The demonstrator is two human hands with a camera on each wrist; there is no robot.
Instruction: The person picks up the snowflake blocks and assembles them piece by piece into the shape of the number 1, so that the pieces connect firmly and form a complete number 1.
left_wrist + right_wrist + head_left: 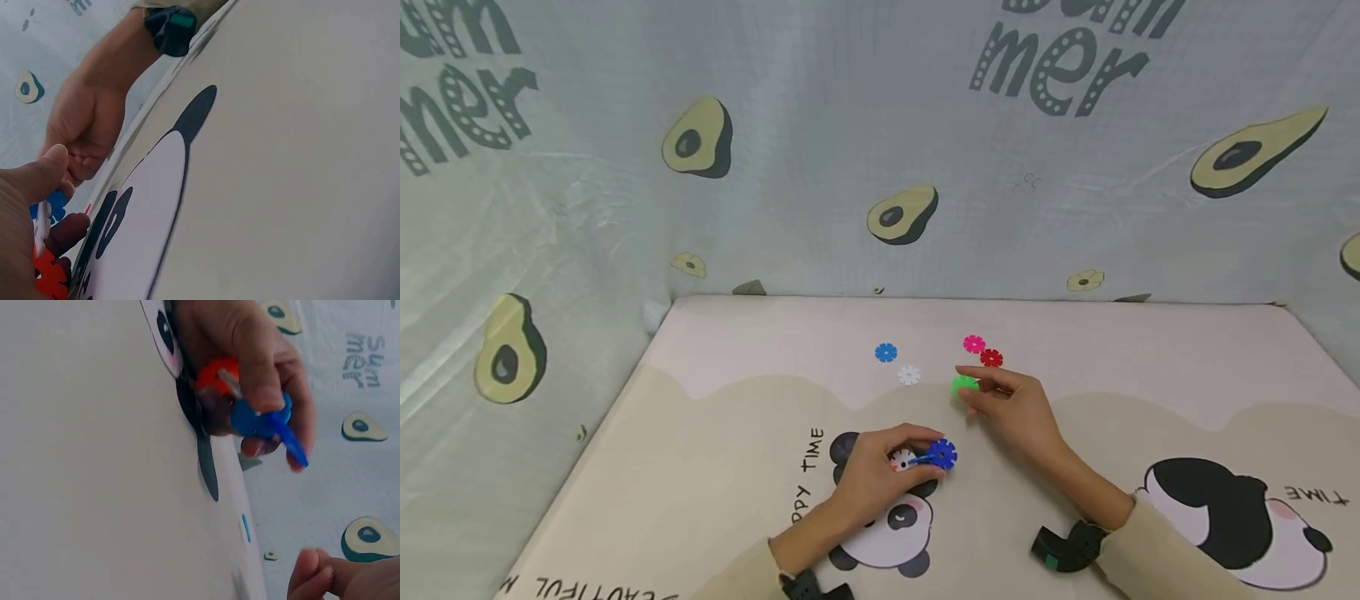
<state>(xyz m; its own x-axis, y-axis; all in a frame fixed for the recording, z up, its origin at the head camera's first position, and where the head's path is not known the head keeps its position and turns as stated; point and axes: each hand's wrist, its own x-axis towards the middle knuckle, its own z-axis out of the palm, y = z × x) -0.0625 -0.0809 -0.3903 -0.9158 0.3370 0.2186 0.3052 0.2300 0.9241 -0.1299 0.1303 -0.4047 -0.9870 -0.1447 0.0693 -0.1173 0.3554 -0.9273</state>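
My left hand [880, 467] grips a small chain of linked notched snowflake discs. A dark blue disc [943, 454] sticks out past its fingertips, and a white disc [902, 458] shows between finger and thumb. In the right wrist view, an orange-red disc [217, 376] and a lighter blue disc [253, 420] belong to the same held chain. My right hand [1018, 412] hovers farther back on the right, index finger and thumb apart. Its fingertips are at a green disc [964, 384], partly covered by the hand; whether they touch it is unclear.
Loose discs lie toward the back of the table [737, 483]: blue [886, 352], white [909, 375], pink [974, 344] and red [992, 357]. The cover bears printed pandas. A patterned curtain [805, 167] rises behind the table's back edge.
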